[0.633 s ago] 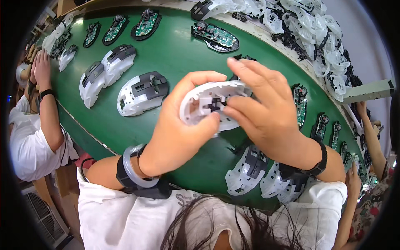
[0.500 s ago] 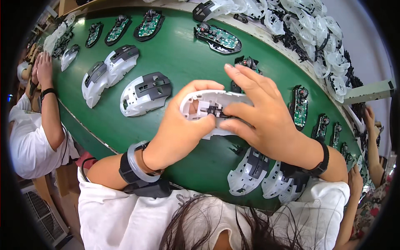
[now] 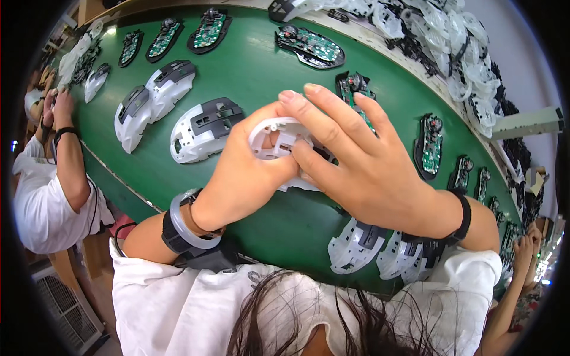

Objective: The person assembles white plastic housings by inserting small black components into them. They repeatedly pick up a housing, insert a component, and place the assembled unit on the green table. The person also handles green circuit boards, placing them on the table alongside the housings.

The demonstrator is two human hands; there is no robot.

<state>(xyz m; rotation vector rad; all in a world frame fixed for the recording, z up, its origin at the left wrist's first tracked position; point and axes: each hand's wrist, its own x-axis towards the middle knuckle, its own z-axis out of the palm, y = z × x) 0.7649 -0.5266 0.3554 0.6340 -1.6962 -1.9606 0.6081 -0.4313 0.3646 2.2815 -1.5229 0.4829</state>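
A white plastic mouse shell (image 3: 285, 141) is held over the middle of the table, hollow inner side showing. My left hand (image 3: 240, 175) is closed round its left end, thumb along the near edge. My right hand (image 3: 371, 169) grips the other end, thumb pressed into the hollow and fingers arched over the far edge. Its palm and fingers cover much of the shell, including the small black part inside. Just left of my left hand lies a white and grey mouse shell (image 3: 202, 133). Beyond my right fingers is a mouse base with a green circuit board (image 3: 362, 98).
More mouse shells (image 3: 133, 118) lie at left and near my right forearm (image 3: 356, 246). Several bases with circuit boards (image 3: 309, 44) line the far and right sides of the green table (image 3: 249, 68). White and black parts are heaped on a ledge (image 3: 457, 53). Co-workers (image 3: 59, 184) sit on both sides.
My right hand has moved left over the shell, its thumb now pressing where the black part showed. The shell has shifted slightly left and up, and the black part is now mostly covered.
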